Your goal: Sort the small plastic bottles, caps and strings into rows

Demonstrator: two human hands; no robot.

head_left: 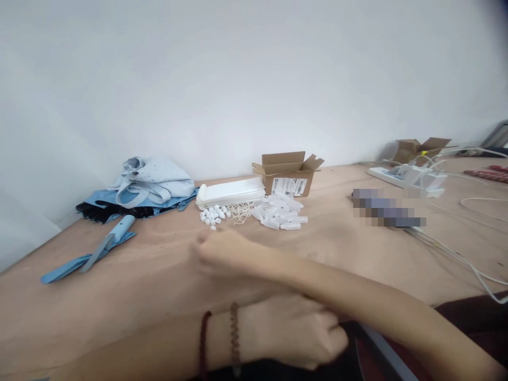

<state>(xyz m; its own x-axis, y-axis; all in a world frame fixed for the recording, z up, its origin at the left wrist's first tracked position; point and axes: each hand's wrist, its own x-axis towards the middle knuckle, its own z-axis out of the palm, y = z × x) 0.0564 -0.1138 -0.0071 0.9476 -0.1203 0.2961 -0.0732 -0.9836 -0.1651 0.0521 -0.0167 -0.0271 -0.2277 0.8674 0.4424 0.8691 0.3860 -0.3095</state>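
My right hand (220,253) lies on the wooden table (151,286), reaching left across my body, its fingers curled in and slightly blurred. What it holds, if anything, is hidden. My left hand (293,330), with two bracelets on the wrist, rests at the table's near edge in a loose fist, under my right forearm. Just beyond my right hand lie several small white caps (214,214), a tangle of thin tan bands (240,211) and a heap of small clear vials (280,214). Neither hand touches them.
A stack of flat white bags (232,191) and an open cardboard box (288,173) sit behind the small parts. A folded blue umbrella (103,248) and a pale blue bag (153,180) lie at left. A power strip (400,174), cables (456,254) and another box (420,149) are at right.
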